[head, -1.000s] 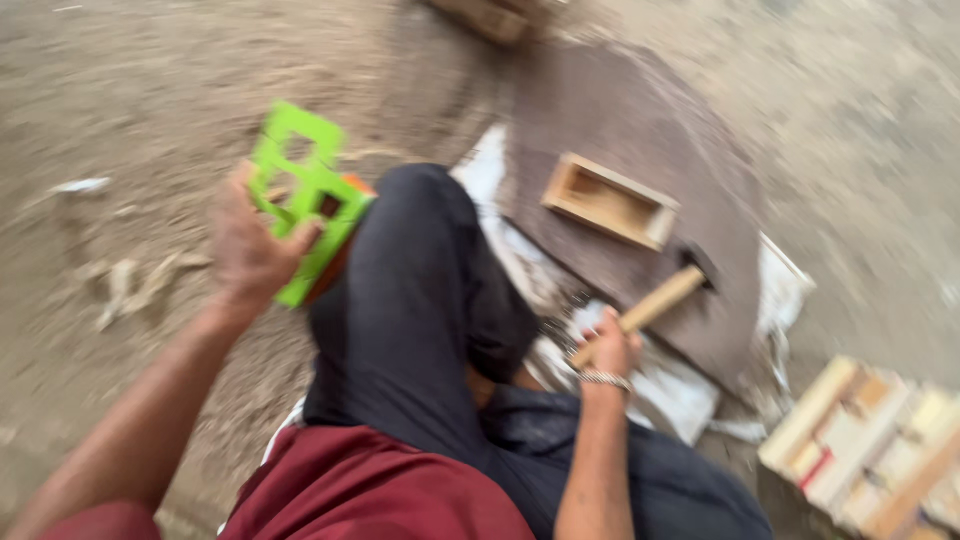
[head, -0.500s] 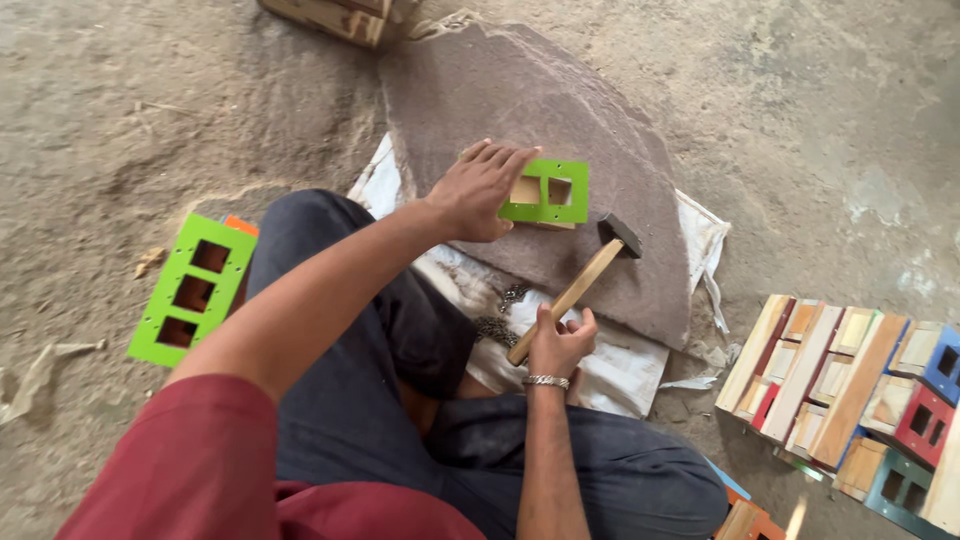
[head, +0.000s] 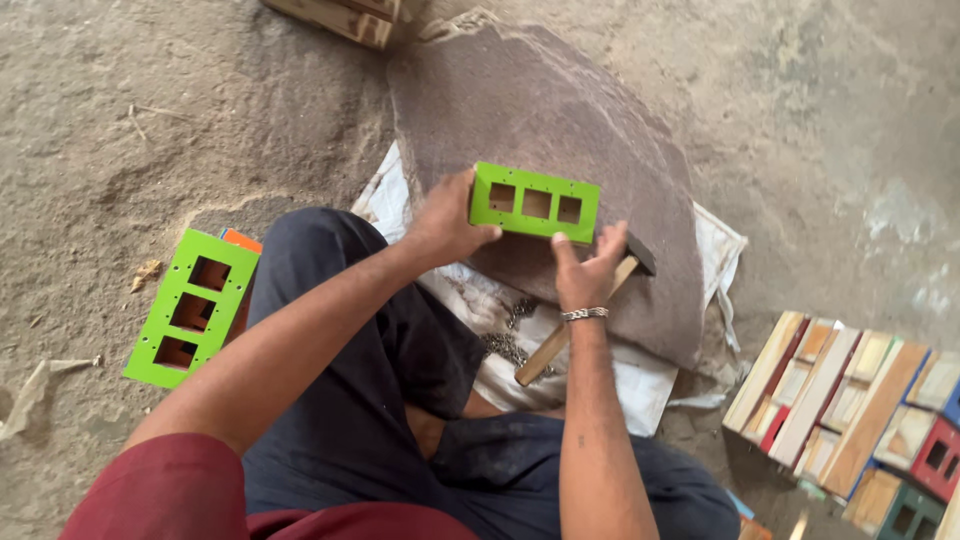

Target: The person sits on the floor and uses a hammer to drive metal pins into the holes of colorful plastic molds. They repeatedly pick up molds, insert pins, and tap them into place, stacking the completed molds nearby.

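Hands at a green plate with 3 square cut-outs (head: 535, 203), which 0.5 s earlier showed only 2 openings over a wooden box and lay under the left hand alone; it is now seen whole and gripped from both ends. The left hand (head: 447, 222) is closed on the plate's left end, thumb along the near edge. The right hand (head: 590, 268) is pressed to the right end with thumb raised against the near edge, while a wooden-handled hammer (head: 575, 320) is kept under the same palm; how the remaining fingers lie cannot be told. The hammer, earlier held up clear of the plate, now lies low beside it.

Nearest the viewer, dark trousers (head: 370, 400) fill the lower middle. A heap of small nails (head: 505, 335) is seen on white sacking (head: 620, 385) just before the plate. The plate rests on a flat brown stone slab (head: 560, 120), whose far half is bare. A second green plate (head: 190, 308) lies well apart at the left on sandy ground (head: 120, 120). Stacked coloured wooden boxes (head: 860, 410) crowd the right edge.
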Tool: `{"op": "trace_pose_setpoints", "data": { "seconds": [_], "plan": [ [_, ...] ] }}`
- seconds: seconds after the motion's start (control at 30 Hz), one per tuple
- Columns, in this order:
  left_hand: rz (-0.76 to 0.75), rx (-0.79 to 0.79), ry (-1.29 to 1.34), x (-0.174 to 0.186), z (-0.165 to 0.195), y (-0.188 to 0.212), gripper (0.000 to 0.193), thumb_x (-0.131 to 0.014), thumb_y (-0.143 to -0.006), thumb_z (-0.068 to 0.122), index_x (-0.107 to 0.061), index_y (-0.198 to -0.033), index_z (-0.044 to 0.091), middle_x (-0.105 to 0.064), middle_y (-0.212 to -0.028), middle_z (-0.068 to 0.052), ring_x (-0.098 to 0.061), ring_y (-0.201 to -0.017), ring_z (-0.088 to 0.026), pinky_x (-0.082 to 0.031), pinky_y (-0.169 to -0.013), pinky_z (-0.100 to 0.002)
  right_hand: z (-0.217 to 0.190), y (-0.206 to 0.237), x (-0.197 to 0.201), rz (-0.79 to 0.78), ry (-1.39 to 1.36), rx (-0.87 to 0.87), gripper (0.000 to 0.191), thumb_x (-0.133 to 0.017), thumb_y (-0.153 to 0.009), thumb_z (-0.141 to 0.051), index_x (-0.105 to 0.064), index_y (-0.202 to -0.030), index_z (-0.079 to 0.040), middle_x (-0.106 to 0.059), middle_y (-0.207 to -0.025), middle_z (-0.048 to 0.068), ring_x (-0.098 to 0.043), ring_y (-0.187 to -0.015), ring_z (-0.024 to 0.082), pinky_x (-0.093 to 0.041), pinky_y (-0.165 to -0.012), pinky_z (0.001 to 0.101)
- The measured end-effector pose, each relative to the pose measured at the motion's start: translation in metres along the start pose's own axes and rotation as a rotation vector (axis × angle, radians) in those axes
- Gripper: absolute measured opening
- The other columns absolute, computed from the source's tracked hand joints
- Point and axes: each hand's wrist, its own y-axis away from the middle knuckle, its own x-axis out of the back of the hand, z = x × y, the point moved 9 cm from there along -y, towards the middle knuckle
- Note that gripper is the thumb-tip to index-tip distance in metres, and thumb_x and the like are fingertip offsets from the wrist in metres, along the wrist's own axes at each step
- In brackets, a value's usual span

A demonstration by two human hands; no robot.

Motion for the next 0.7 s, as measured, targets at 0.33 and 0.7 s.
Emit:
{"op": "trace_pose_setpoints", "data": {
  "seconds": [0.33,0.7],
  "plan": [
    [-0.068,-0.112,-0.134,0.024,-0.016,-0.006,0.11,-0.088,-0.075,0.024,-0.018,-0.155,-0.004,-0.042,-0.144,-0.027,-0.041,-0.14,-0.042,-0.038,-0.116,-0.045,-0.023,0.035,-0.022,-0.222,0.084,-0.004,0.116,-0.087,-0.077,-0.013,-0.01,-0.163,-0.005,-0.032,-0.163,0.025,-0.05,-0.14,0.034,-0.048,-0.111,0.045],
    [-0.103,-0.33,-0.278,0.025,-0.001,-0.02,0.118,-0.085,-0.063,0.008,-0.012,-0.155,-0.001,-0.03,-0.153,-0.022,-0.04,-0.14,-0.041,-0.044,-0.109,-0.042,-0.099,0.0,-0.033,-0.527,0.77,0.38,0.127,-0.095,-0.062,-0.016,-0.014,-0.159,-0.017,-0.018,-0.166,0.014,-0.034,-0.148,0.036,-0.04,-0.114,0.0407]
  ]
}}
